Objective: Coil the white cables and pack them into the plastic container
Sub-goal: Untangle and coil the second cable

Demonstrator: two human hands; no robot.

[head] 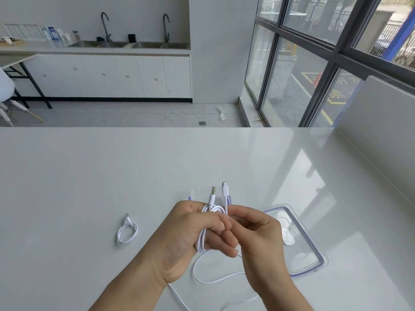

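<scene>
Loose cable (207, 281) nearest me: thin, white, smooth, lying in an open curve on the table (67, 176) under my wrists. Whether it joins what I hold, I cannot tell.

My left hand (188, 239) grips a cable bundle (203, 241) of several white loops folded lengthwise, fingers curled round its middle. My right hand (258, 239) touches the left and pinches the strand below the small oval plug (225, 187). The flat metal plug (213, 194) stands beside it, and both point away from me.

Coiled cable (127, 232) lies on the table to the left, well apart, in a tidy round. The container (279, 208), clear with a blue seal, sits just right of my right hand. Sinks (128, 44) are at the far wall.
</scene>
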